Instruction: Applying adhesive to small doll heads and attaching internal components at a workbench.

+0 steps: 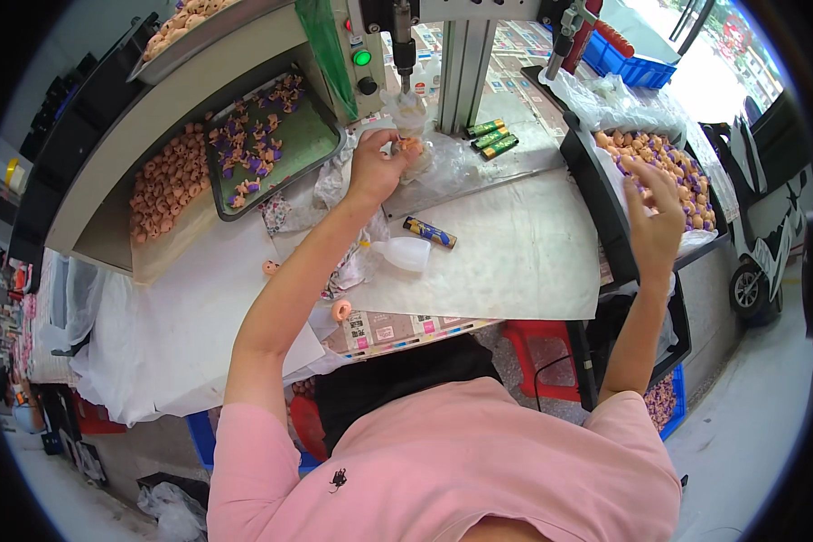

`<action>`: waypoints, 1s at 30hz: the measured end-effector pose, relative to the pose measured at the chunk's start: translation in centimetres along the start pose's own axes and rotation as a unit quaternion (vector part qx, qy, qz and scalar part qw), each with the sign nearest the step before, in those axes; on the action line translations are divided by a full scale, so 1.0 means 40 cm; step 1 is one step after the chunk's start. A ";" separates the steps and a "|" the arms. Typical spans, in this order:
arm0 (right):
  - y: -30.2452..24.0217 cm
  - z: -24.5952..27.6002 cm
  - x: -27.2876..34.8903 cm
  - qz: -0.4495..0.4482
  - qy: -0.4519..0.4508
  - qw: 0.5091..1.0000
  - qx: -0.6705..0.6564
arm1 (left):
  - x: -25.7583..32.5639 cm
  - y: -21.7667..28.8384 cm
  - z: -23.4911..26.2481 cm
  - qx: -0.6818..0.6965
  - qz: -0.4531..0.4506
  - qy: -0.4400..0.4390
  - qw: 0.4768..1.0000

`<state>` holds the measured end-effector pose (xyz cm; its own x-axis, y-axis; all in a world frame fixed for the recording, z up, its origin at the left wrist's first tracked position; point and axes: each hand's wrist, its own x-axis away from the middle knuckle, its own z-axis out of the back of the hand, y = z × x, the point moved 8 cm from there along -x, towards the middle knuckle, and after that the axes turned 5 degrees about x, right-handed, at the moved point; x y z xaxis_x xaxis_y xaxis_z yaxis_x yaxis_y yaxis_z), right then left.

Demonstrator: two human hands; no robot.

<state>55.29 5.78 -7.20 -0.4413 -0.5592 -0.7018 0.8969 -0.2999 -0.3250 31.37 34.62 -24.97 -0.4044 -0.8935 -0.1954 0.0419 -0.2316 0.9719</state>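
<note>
My left hand is closed in a pinch below the press spindle. Between its fingertips is a small peach doll part, partly hidden by the fingers. Clear plastic film bunches around the fixture there. My right hand is raised at the inner side of a black bin, fingers curved and apart, with nothing visible in them. Inside that bin lie many peach doll parts with purple pieces. At the left, a black tray holds small purple-and-peach doll bodies.
Round peach doll heads are heaped beside the tray. A white squeeze bottle and a dark glue tube lie on the worktop, with green battery-like cylinders behind. A metal column rises near my hands. A red stool stands below.
</note>
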 end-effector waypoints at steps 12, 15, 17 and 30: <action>-0.501 -0.063 -0.167 0.326 0.209 0.892 -0.235 | 0.012 0.060 -0.013 -0.142 -0.144 0.020 0.979; -0.554 -0.200 -0.377 0.258 0.051 0.926 -0.273 | 0.011 0.072 -0.046 -0.143 -0.126 0.006 0.982; -0.599 -0.281 -0.446 0.186 -0.115 0.924 -0.315 | 0.016 0.066 -0.046 -0.129 -0.110 0.004 0.986; -0.510 -0.110 -0.067 0.333 0.058 0.828 -0.447 | 0.083 0.035 0.089 -0.038 0.014 0.033 0.999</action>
<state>38.31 16.79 -1.46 0.1187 -0.2778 -0.9533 0.6255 0.7665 -0.1455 26.86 32.70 -23.78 -0.3411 -0.9230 -0.1782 0.1224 -0.2315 0.9651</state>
